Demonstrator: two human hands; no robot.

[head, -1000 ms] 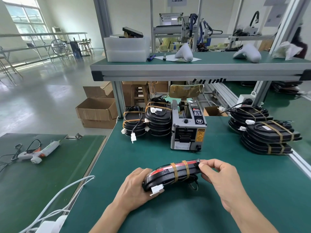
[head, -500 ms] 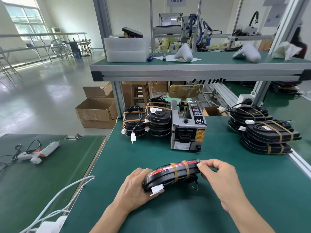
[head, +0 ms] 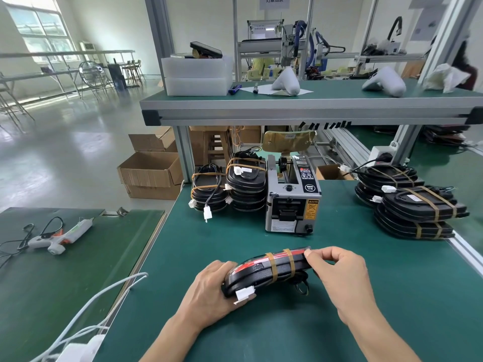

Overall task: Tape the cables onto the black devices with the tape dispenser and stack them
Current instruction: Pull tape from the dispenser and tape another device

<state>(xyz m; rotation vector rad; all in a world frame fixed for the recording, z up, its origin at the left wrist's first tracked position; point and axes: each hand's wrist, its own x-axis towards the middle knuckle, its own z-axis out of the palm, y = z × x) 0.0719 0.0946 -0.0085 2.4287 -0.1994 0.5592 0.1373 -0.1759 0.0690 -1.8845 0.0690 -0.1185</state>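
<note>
A black device (head: 264, 274) with a red edge and two brown tape bands stands tilted on its edge on the green table (head: 339, 296). My left hand (head: 211, 288) cups its left end, beside a white cable connector (head: 244, 293). My right hand (head: 337, 278) pinches its upper right end with curled fingers. A loop of cable (head: 302, 286) sticks out beneath the device. The grey tape dispenser (head: 292, 197) stands behind it. Taped devices are stacked left of the dispenser (head: 247, 186) and at the right (head: 418, 210).
A glue gun (head: 60, 236) lies on the lower table at the left. White cables (head: 86, 317) run along the near left edge. Cardboard boxes (head: 151, 176) sit on the floor. A shelf (head: 308, 111) overhangs the back of the table.
Almost nothing has moved. My right hand's fingers have shifted slightly on the device's right end; my left hand stays in place.
</note>
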